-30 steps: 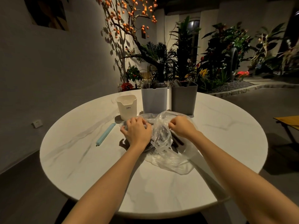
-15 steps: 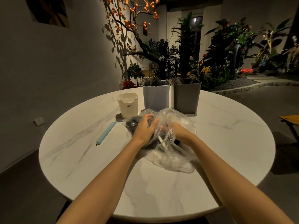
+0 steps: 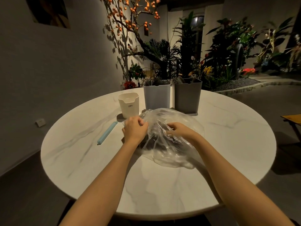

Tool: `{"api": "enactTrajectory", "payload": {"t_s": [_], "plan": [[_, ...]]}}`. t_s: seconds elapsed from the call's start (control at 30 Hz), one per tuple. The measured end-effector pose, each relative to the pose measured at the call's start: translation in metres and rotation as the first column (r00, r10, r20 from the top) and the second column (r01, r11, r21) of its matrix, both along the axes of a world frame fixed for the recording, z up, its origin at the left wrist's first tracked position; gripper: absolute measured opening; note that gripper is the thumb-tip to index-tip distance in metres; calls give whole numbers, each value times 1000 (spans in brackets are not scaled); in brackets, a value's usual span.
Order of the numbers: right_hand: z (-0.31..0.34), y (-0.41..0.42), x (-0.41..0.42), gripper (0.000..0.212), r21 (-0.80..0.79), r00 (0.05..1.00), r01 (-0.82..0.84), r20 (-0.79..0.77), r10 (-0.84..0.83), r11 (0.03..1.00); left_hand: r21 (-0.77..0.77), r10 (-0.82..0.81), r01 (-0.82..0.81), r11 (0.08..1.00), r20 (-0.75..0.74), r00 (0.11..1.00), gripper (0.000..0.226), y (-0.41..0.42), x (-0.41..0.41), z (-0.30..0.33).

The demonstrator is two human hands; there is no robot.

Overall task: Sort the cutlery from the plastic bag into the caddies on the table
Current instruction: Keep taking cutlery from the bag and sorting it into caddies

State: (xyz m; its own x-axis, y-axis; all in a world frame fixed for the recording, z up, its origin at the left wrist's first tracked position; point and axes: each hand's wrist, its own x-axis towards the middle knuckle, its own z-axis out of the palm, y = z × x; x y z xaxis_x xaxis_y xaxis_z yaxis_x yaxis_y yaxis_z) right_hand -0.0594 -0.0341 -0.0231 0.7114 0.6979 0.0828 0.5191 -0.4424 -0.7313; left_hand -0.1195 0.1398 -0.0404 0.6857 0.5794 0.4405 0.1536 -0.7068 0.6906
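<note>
A clear plastic bag (image 3: 169, 154) with dark cutlery inside lies in the middle of the round marble table (image 3: 81, 160). My left hand (image 3: 134, 130) grips the bag's left edge with curled fingers. My right hand (image 3: 180, 130) is inside the bag's mouth, fingers curled among the dark cutlery; the plastic hides what they hold. Behind the bag stand three caddies: a small cream one (image 3: 128, 106), a light grey one (image 3: 157, 96) and a dark grey one (image 3: 187, 96). Both grey caddies hold cutlery.
A light blue bag clip (image 3: 107, 132) lies on the table left of my left hand. Plants and a tree with orange fruit stand behind the table. A wooden seat edge (image 3: 293, 119) shows at the far right.
My hands came together on the bag, then spread it. The left hand moved back to the left edge and the right hand went into the bag's mouth. The bag now lies wider.
</note>
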Motion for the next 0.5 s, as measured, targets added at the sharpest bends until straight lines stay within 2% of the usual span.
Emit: {"api": "enactTrajectory", "payload": {"t_s": [0.07,0.1,0.2,0.23,0.3,0.4,0.43,0.5], "plan": [[2,3,-2,34,-23,1000,19,-2,-19,1000,74,78,-72,995,-82,994,6,3,-4,2],[1,6,-3,38,-26,1000,29,-13,-29,999,91,53,-45,995,-87,995,10,4,-5,3],[-1,13,-5,49,-97,999,24,-39,-28,995,149,-185,186,971,-20,983,52,0,-6,3],[-2,15,-6,57,-118,999,29,-42,-34,993,193,-264,259,946,2,964,60,-2,-6,3],[-7,18,-4,78,-168,997,65,-27,-70,984,252,-399,374,893,54,915,55,-5,-6,3],[-18,23,-5,77,-288,985,140,136,-104,947,174,-481,457,873,144,865,30,-10,-5,6],[-21,24,-5,76,-319,975,155,199,-94,935,140,-467,448,883,171,868,33,-9,-4,6],[-20,23,-7,82,-369,965,147,257,-51,918,92,-407,397,913,173,897,54,-8,-6,8]]}}
